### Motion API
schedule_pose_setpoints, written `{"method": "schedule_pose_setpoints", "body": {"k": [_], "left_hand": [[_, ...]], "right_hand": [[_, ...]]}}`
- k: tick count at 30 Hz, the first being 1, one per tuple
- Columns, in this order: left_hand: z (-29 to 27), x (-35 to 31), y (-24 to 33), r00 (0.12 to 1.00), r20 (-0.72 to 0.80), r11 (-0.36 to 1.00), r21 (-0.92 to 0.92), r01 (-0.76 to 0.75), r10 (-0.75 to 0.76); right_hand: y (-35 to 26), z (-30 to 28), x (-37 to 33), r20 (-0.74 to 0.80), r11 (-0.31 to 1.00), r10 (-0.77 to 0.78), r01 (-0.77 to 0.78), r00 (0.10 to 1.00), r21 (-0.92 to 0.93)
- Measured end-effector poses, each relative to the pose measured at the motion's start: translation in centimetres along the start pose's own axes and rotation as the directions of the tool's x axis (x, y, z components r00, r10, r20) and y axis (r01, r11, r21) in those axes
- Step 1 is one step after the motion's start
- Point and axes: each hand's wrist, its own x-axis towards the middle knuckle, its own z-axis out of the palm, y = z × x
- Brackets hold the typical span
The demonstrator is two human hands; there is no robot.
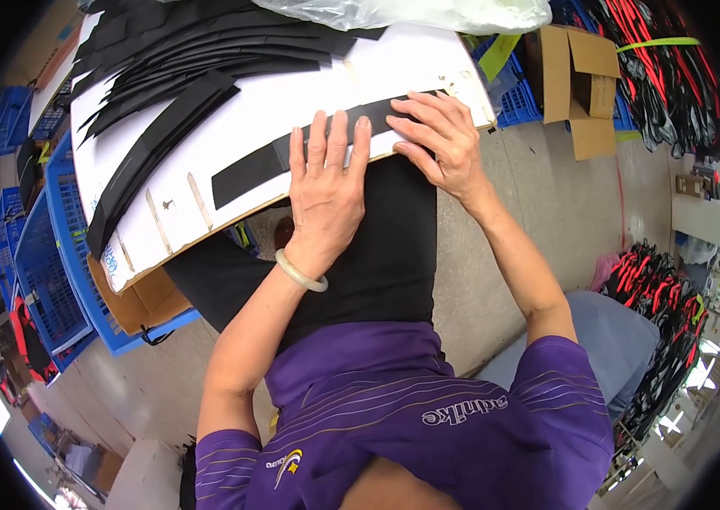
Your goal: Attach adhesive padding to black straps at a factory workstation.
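A long black fabric strip [251, 170] lies along the near edge of the white board [232, 115]. My left hand [328, 178] rests flat across its middle, fingers stretched out and pointing away from me. Over the strip's right end, my right hand [443, 140] is spread with its fingers bent and apart, the fingertips touching the black material. Part of the strip is hidden under both hands. Farther left on the board lies a narrow stack of black strips [156, 153], and behind it a fanned pile of black strips [207, 47].
Clear plastic sheeting [419, 10] covers the board's far edge. Blue crates [71, 229] stand at left, with a cardboard box [152, 302] under the board's left corner. An open cardboard box [577, 81] sits beyond the right edge. Red-and-black items [666, 76] hang in bundles at right.
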Motion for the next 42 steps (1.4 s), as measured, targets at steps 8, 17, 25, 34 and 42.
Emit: {"method": "schedule_pose_setpoints", "body": {"k": [8,17,25,34,42], "left_hand": [[0.2,0.1,0.0,0.997,-0.045,0.998,-0.020,-0.059,0.058],[0.7,-0.4,-0.1,1.000,0.007,0.997,-0.070,0.021,-0.020],[1.0,-0.7,-0.3,1.000,-0.011,0.994,-0.113,-0.010,0.009],[1.2,-0.4,-0.2,1.000,-0.019,0.999,-0.040,-0.016,0.015],[1.2,-0.6,-0.5,1.000,-0.007,1.000,-0.013,-0.028,0.028]], "right_hand": [[-3.5,1.5,5.3,-0.044,0.977,-0.077,0.084,0.996,0.196],[-7.9,8.4,12.9,0.549,0.929,-0.230,0.014,0.804,0.370],[-8.4,9.9,12.4,0.519,0.870,-0.094,-0.184,0.850,0.458],[-9.3,10.2,12.5,0.515,0.871,0.021,-0.268,0.857,0.411],[-10.2,10.4,12.6,0.500,0.890,0.044,-0.261,0.865,0.373]]}}
